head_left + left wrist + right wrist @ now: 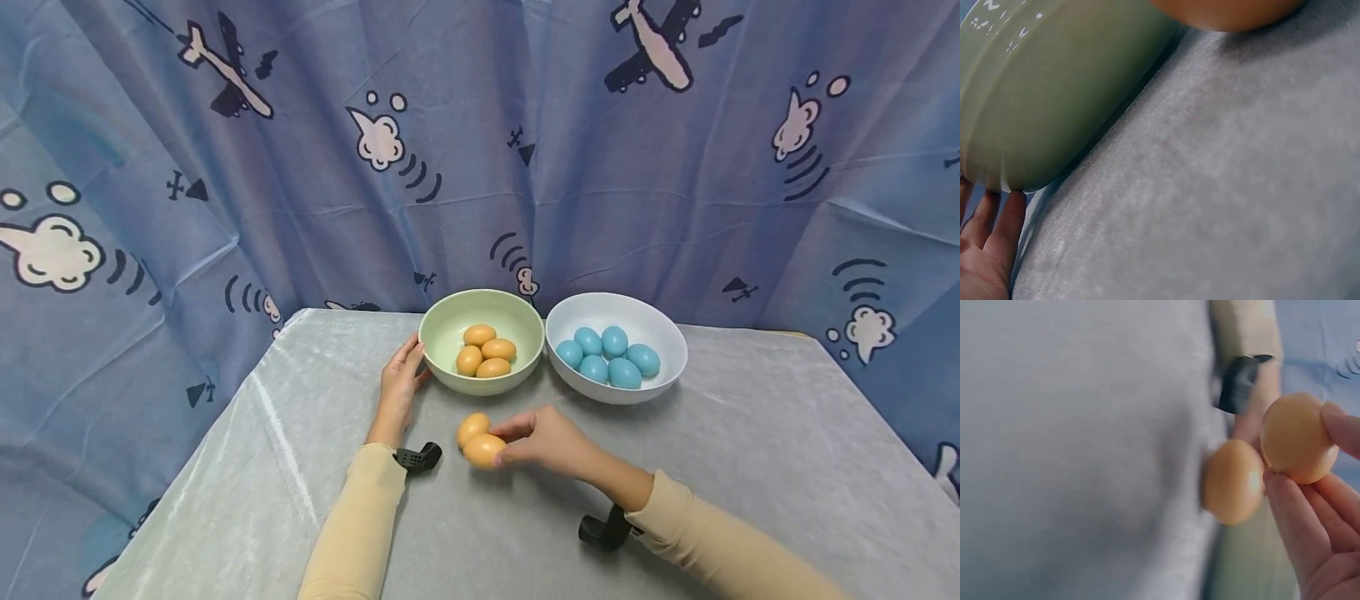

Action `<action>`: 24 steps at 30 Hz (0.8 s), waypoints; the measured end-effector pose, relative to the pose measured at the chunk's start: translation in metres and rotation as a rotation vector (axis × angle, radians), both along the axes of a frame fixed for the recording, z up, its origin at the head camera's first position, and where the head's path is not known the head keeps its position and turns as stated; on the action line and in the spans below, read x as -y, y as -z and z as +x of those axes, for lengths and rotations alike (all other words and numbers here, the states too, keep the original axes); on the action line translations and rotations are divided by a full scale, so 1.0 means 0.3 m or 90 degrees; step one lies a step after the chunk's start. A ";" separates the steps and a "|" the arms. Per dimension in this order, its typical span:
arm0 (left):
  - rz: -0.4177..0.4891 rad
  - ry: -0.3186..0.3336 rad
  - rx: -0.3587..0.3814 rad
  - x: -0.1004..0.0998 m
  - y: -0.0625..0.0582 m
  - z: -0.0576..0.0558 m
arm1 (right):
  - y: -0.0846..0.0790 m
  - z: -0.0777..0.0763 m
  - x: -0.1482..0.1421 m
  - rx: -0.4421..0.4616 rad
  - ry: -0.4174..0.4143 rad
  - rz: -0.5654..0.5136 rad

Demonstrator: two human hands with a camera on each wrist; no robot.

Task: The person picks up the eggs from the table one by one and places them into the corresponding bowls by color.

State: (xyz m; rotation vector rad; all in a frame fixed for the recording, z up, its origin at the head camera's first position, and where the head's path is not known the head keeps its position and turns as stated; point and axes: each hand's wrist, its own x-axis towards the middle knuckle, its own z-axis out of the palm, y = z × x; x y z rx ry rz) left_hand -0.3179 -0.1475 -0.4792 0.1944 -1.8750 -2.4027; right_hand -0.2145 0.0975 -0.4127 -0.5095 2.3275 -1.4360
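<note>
My right hand (551, 442) pinches an orange egg (1297, 439) between thumb and fingertips. Just behind it, in the head view, a second orange egg (472, 428) lies on the table; the held one partly overlaps it. My left hand (399, 385) rests against the left side of a light green bowl (480, 387), its fingertips (1015, 206) touching the outer wall. Inside that bowl sit several orange eggs (486, 350).
A white bowl (617, 395) with several blue eggs (625, 372) stands close to the right of the green bowl. Grey cloth covers the table (750, 417). Behind the table hangs a blue curtain (465, 142) printed with planes and clouds.
</note>
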 end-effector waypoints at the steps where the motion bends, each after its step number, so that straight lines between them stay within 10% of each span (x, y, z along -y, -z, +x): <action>1: -0.001 -0.001 -0.001 0.001 0.000 -0.001 | -0.014 -0.008 0.001 -0.005 0.006 -0.001; 24: -0.009 -0.013 -0.004 -0.003 -0.002 -0.001 | -0.165 -0.217 0.102 -0.040 0.123 -0.038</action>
